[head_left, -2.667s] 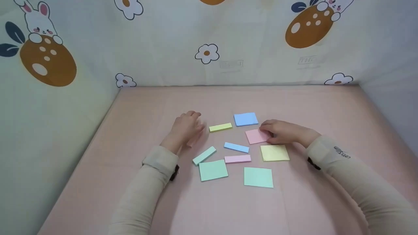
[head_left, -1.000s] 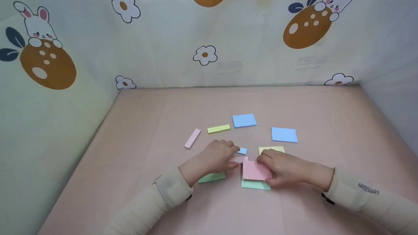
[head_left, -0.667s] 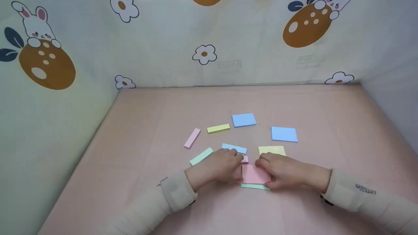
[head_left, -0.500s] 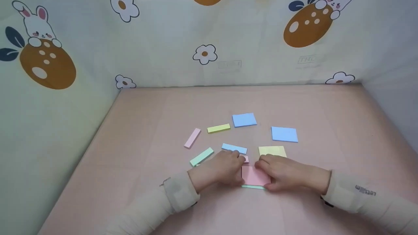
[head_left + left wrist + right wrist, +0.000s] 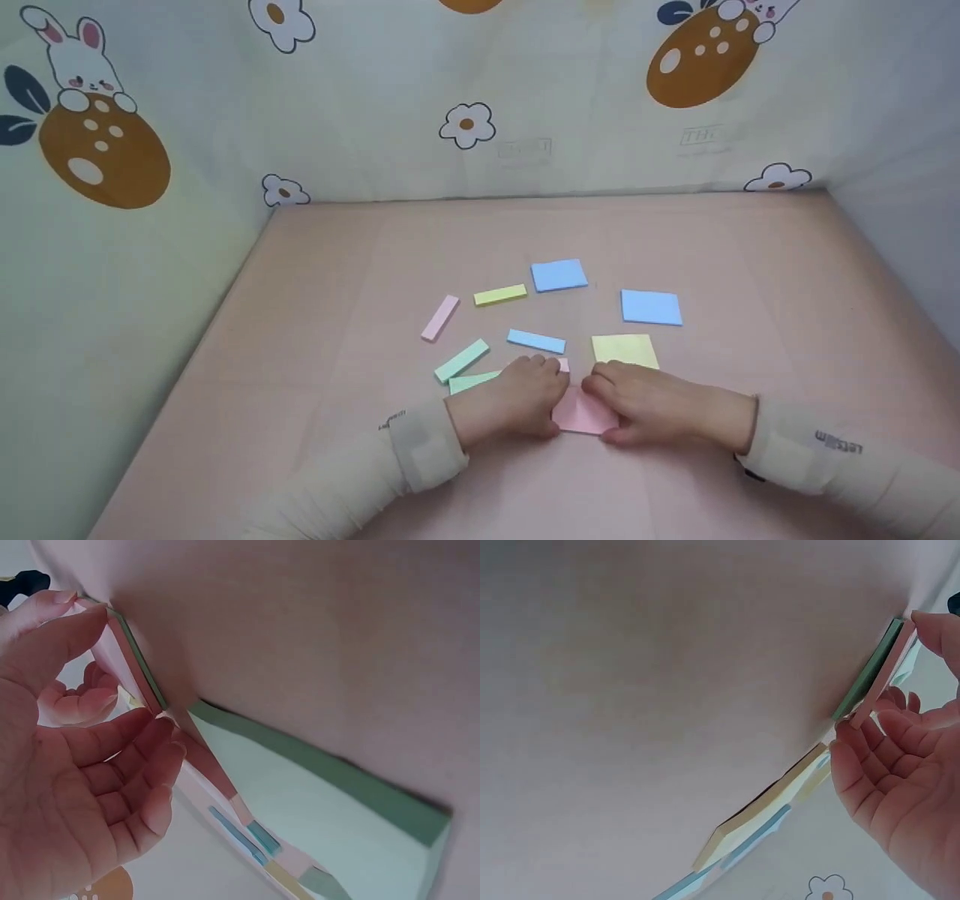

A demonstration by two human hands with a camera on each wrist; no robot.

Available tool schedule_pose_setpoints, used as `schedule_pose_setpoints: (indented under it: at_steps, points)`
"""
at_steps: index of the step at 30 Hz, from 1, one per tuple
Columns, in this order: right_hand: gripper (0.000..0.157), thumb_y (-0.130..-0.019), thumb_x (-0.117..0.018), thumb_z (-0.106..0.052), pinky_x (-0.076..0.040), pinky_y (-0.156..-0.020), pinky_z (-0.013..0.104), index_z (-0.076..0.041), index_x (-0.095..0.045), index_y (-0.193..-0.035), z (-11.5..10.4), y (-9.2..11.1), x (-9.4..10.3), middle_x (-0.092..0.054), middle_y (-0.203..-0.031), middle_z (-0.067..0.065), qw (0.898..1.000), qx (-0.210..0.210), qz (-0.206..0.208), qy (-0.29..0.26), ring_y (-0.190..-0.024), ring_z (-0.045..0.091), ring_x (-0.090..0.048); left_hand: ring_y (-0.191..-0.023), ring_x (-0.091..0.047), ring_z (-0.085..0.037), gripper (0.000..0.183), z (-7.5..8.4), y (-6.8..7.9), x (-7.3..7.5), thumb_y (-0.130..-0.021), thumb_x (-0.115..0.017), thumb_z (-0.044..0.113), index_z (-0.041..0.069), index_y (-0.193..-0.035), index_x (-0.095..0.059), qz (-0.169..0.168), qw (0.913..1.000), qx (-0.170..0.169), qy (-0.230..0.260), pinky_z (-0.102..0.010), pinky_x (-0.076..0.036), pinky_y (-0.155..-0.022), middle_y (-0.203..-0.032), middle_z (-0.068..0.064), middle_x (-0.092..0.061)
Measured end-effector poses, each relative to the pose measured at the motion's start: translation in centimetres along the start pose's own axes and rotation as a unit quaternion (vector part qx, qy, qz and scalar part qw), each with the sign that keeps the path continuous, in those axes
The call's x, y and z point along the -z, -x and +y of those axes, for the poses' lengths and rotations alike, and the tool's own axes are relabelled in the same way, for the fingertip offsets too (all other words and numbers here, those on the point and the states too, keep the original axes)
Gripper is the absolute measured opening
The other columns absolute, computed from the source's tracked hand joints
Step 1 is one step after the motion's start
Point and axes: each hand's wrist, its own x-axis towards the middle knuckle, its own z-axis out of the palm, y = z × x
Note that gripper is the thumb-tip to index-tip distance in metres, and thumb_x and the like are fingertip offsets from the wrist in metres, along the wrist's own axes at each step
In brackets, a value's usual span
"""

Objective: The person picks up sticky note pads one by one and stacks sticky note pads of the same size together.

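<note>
A pink sticky note pad lies on top of a green sticky note pad, near the front of the group in the head view. My left hand grips the stack's left side, thumb at the near corner and fingers at the far one. On the opposite side my right hand pinches the pink pad between thumb and fingertips. From above, the lower green pad is hidden; its edge shows in both wrist views. Another green pad sits beside my left hand, partly covered by it in the head view.
Two blue pads lie farther back, with a yellow pad just behind my right hand. Narrow strip pads in yellow, pink, blue and green are spread left of centre. A patterned cloth wall stands behind.
My right hand has brought the pink pad forward onto the green one, uncovering a blue pad. My left hand let go of a pink strip, came across to the stack, and both hands slid slightly nearer.
</note>
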Motion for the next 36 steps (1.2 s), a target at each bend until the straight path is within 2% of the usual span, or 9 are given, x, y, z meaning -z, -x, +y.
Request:
schedule_pose_setpoints:
  at_steps: [9, 19, 27, 36]
  points:
    - [0.045, -0.074, -0.068, -0.029, -0.04, -0.073, 0.028, -0.002, -0.051, -0.106, -0.11, 0.06, 0.08, -0.048, -0.09, 0.001, 1.0, -0.003, 0.012, 0.008, -0.079, 0.014, -0.044, -0.09, -0.046, -0.015, 0.057, -0.12, -0.22, 0.0, -0.081, -0.063, 0.038, 0.007, -0.127, -0.049, -0.005, 0.9998, -0.006, -0.016, -0.029, -0.041, -0.086, -0.105, -0.004, -0.055]
    - [0.049, -0.071, -0.069, -0.027, -0.043, -0.073, 0.03, -0.001, -0.05, -0.108, -0.31, -0.05, 0.03, -0.049, -0.094, 0.004, 1.0, -0.022, 0.004, -0.003, -0.082, 0.015, -0.046, -0.089, -0.048, -0.016, 0.051, -0.39, -0.27, 0.18, -0.08, -0.065, 0.036, 0.008, -0.122, -0.053, 0.002, 1.0, -0.002, 0.009, -0.028, -0.042, -0.084, -0.104, -0.004, -0.057]
    - [0.049, -0.07, -0.069, -0.025, -0.043, -0.073, 0.03, -0.002, -0.051, -0.109, -0.39, -0.1, 0.01, -0.049, -0.094, 0.003, 1.0, -0.029, -0.002, -0.006, -0.082, 0.015, -0.045, -0.088, -0.047, -0.016, 0.053, -0.31, -0.15, 0.05, -0.08, -0.064, 0.036, 0.008, -0.122, -0.051, -0.01, 0.9999, 0.006, 0.009, -0.028, -0.041, -0.084, -0.103, -0.004, -0.055]
    - [0.048, -0.07, -0.067, -0.025, -0.042, -0.073, 0.03, -0.002, -0.05, -0.108, -0.31, -0.21, -0.03, -0.049, -0.092, 0.003, 1.0, -0.011, 0.009, 0.002, -0.082, 0.016, -0.045, -0.085, -0.045, -0.016, 0.053, -0.29, -0.27, -0.05, -0.078, -0.064, 0.04, 0.008, -0.119, -0.052, -0.012, 0.9999, 0.012, 0.004, -0.028, -0.041, -0.081, -0.098, -0.003, -0.055]
